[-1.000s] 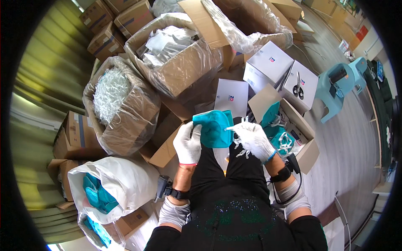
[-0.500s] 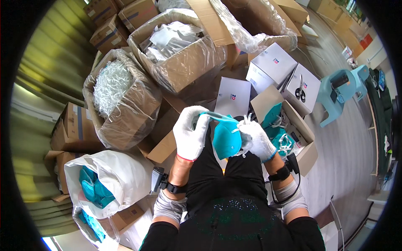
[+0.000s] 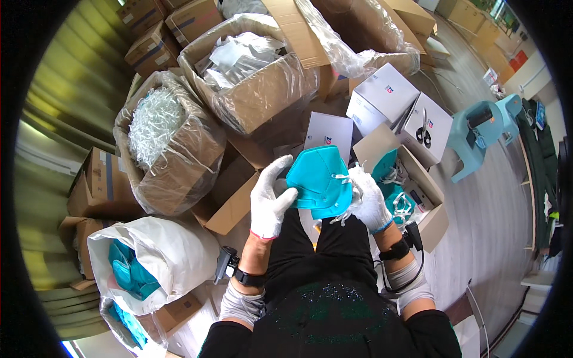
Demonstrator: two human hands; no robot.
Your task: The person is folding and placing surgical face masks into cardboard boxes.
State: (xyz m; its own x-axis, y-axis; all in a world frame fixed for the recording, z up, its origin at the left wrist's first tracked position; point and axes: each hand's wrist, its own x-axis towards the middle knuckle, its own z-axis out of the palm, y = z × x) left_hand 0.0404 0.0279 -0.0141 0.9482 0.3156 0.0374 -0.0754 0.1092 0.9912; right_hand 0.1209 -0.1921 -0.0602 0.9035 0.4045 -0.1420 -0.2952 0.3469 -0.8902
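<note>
A teal folded face mask (image 3: 319, 181) with white elastic straps is held up over my lap. My left hand (image 3: 271, 200), in a white knit glove, pinches its left edge. My right hand (image 3: 370, 200), also gloved, grips the right edge where the white straps hang down. An open cardboard box (image 3: 427, 179) with more teal masks and straps sits just right of my right hand.
Plastic-lined cartons hold white strips (image 3: 156, 122) and white pieces (image 3: 245, 53). A white bag with teal masks (image 3: 140, 265) lies at the lower left. White boxes (image 3: 388, 89), one with scissors (image 3: 425, 132) on it, and a teal stool (image 3: 477, 134) stand to the right.
The mask has turned from edge-on to showing its broad teal face and sits slightly higher. Both hands have shifted grip along its edges.
</note>
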